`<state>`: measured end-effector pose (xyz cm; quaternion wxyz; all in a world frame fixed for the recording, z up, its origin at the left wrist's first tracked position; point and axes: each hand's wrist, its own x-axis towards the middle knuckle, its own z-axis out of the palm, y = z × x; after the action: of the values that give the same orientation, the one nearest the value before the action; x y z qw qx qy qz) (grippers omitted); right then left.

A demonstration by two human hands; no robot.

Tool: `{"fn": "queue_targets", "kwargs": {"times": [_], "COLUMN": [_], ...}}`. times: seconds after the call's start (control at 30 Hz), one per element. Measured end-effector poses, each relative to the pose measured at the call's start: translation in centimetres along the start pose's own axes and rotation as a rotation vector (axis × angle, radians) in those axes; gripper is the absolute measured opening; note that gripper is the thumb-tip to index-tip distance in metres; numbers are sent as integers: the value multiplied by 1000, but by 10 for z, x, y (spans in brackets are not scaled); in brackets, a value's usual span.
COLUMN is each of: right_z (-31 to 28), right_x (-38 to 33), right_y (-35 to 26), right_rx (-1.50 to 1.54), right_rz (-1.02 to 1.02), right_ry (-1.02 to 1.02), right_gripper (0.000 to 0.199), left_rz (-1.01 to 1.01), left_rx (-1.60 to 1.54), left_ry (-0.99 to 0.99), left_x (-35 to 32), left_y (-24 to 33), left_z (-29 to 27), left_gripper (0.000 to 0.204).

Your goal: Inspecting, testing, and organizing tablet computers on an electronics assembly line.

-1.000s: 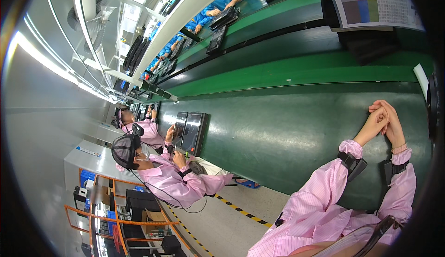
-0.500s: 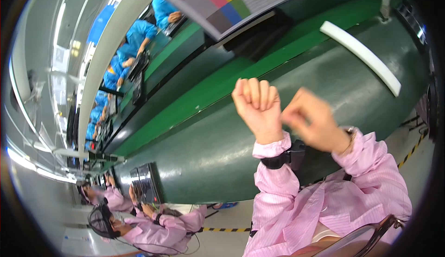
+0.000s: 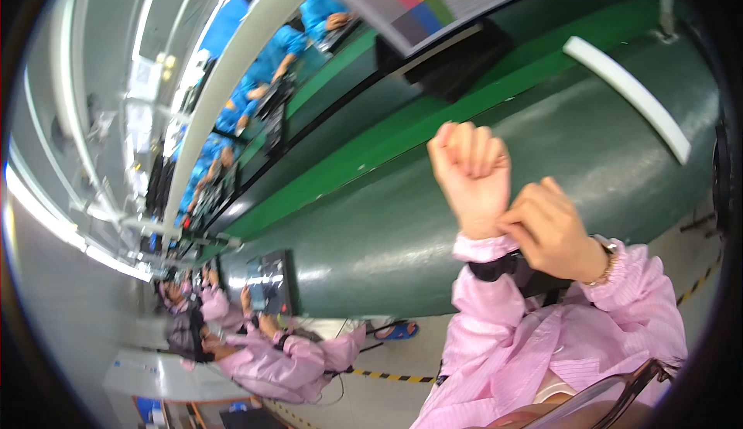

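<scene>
Both hands are up in front of the green bench (image 3: 371,243). L hand (image 3: 470,172) is closed in an empty fist, knuckles up. R hand (image 3: 553,232) has its fingers curled, tips pinched together at the L wrist, right at the edge of the pink cuff (image 3: 481,248). Can't tell if they nip cloth or just skin. A black wrist band (image 3: 495,268) sits just below the cuff, touching it. R wrist wears a bracelet (image 3: 604,263).

Step in hand, I'd judge: fixing the cuff or band on the L wrist, approx. midway. Next move calls for the L fist held steady and a small, sure pull by the R tips, w/o shifting the band.

1 white strip (image 3: 627,96) lies on the bench, well apart. Co-workers in pink (image 3: 263,355) sit lower left.
</scene>
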<state>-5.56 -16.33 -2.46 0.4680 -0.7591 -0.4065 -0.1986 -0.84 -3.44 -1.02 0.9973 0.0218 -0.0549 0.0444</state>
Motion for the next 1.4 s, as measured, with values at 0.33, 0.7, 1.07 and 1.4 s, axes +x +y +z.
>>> {"fn": "queue_targets", "kwargs": {"times": [0.33,0.7,1.07,1.4], "right_z": [63,76,69,64], "right_x": [18,4,2,4], "right_y": [116,192,198,193], "right_rx": [507,989,1216,1218], "right_rz": [469,594,587,605], "right_ry": [134,-285,-344,-333], "right_gripper": [29,46,48,44], "left_rz": [92,45,57,123], "left_rx": [935,1205,1326,1342], "left_ry": [66,-162,-3,-13], "left_x": [27,49,39,48], "left_y": [-23,-26,-26,-33], "left_z": [-135,-176,-164,-203], "left_gripper": [54,44,38,31]}}
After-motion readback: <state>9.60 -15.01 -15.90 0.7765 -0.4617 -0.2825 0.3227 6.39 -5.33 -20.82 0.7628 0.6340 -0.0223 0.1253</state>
